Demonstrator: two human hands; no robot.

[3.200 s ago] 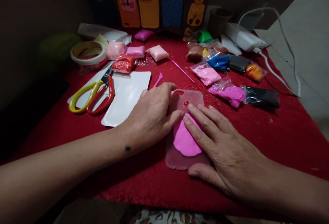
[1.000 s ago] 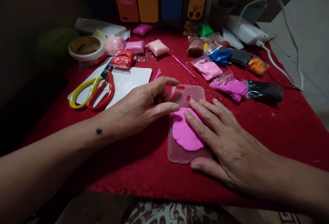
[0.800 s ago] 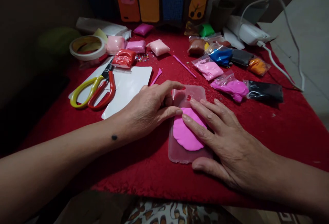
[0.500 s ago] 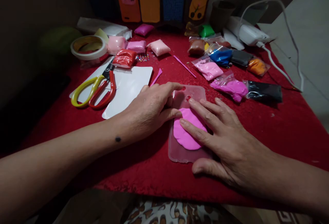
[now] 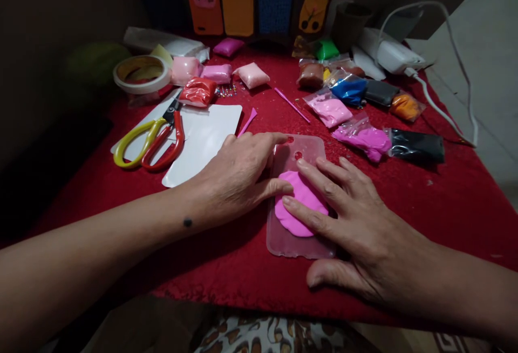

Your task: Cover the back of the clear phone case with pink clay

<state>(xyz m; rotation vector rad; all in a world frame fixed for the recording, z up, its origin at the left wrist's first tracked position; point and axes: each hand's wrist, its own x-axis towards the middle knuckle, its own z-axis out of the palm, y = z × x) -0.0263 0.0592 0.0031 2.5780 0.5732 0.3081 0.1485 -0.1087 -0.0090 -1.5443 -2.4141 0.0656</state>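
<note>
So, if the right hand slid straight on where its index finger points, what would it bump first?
Probably the left hand, at its thumb, though depth there is hard to judge.

The left hand [image 5: 243,172], right hand [image 5: 366,231] and forearms [image 5: 121,245] are bare; a round dark spot [image 5: 187,223] marks one; brown-and-white patterned clothing [image 5: 259,337] at six o'clock.

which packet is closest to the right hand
The bright pink packet, just left of the black packet, lies closest, beyond the right hand; the rest sit farther off.
</note>
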